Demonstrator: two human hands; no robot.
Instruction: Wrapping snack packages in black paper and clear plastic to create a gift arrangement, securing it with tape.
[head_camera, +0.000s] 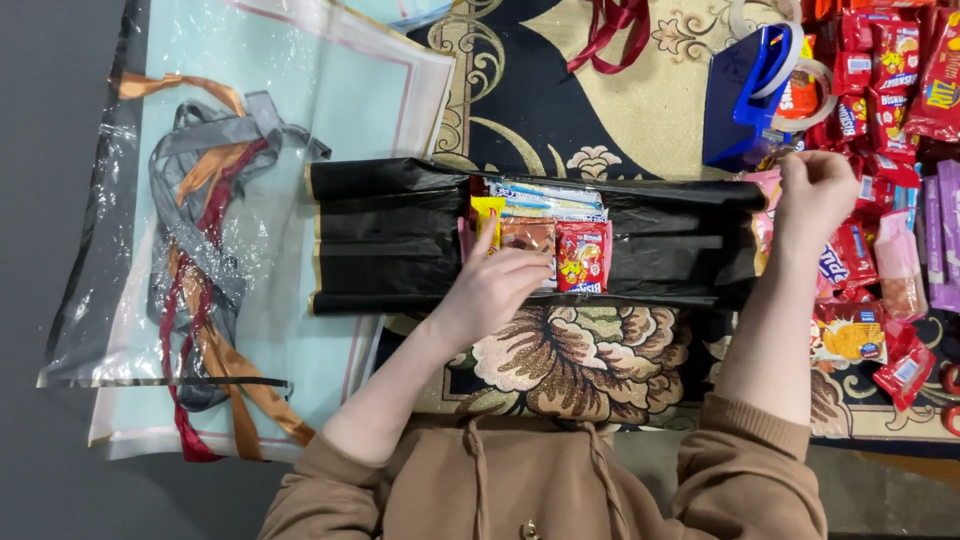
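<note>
The left hand (497, 290) lies flat, fingers spread, pressing on the stack of small snack packets (545, 235) that sits in the middle of the black wrapping sheet (385, 235). Off to the side, the right hand (815, 190) is curled into a pinch at the sheet's end; what it pinches cannot be made out. Beyond it, a blue tape dispenser (745, 95) stands beside a heap of red snack packs (880, 80). Far over, loose ribbons (205, 260) lie under clear film (100, 250)
</note>
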